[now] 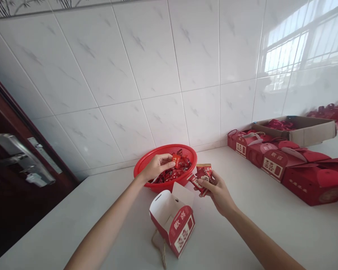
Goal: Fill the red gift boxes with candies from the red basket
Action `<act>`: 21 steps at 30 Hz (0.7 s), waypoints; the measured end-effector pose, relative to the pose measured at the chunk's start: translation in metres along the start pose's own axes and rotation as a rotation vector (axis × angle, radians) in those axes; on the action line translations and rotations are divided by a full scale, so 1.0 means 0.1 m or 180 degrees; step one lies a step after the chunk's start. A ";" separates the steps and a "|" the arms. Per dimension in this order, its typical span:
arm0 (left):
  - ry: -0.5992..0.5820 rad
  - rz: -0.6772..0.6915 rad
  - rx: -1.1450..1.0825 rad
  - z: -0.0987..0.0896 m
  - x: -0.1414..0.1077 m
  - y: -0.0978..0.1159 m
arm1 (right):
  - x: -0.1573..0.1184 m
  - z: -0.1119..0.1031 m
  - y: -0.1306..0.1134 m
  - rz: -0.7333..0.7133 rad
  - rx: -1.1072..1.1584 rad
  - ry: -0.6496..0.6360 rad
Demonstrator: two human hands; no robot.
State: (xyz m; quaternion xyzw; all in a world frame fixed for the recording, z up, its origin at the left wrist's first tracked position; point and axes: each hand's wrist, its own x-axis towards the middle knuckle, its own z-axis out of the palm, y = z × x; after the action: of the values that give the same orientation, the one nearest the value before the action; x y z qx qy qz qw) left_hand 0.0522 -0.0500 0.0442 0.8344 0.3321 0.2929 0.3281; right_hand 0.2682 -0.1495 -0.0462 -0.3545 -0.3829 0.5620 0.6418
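With left hand (157,167) outstretched over one basket (137,170) near the back edge of the counter (236,183), pinching one packet (175,159). In curled right hand (218,189), clasping at least two sachets (204,174).

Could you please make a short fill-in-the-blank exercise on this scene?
1. The left hand pinches a small packet at a basket coloured ____.
2. The right hand holds wrapped packets to the ____ of the basket.
3. The top of the nearest box is ____, not shut.
4. That box's inside is coloured ____.

Missing words: red; right; open; white.
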 end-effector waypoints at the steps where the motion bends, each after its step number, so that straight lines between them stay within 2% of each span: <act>1: -0.0139 -0.0040 -0.0035 -0.01 -0.11 0.10 | 0.00 0.00 0.00 -0.0001 -0.0003 0.0009; 6: -0.0536 -0.0012 0.0576 -0.04 -0.57 0.48 | -0.04 0.01 -0.04 0.0039 -0.0046 0.0038; 11: -0.0530 -0.0003 0.1109 -0.02 -0.79 0.57 | -0.07 0.05 -0.06 0.0050 -0.0050 -0.0017; 15: -0.0249 -0.0022 0.1002 0.10 -0.75 0.56 | -0.09 0.07 -0.05 -0.0086 -0.0069 -0.0100; 21: -0.0010 0.0130 0.1098 0.50 -0.44 0.59 | -0.11 0.08 -0.05 -0.0404 -0.0167 -0.0280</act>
State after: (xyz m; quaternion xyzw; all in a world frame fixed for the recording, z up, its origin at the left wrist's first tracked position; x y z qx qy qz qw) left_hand 0.0819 -0.1343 0.0458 0.8853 0.3600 0.2369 0.1746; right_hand 0.2623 -0.1608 -0.0393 -0.3211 -0.4470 0.5250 0.6492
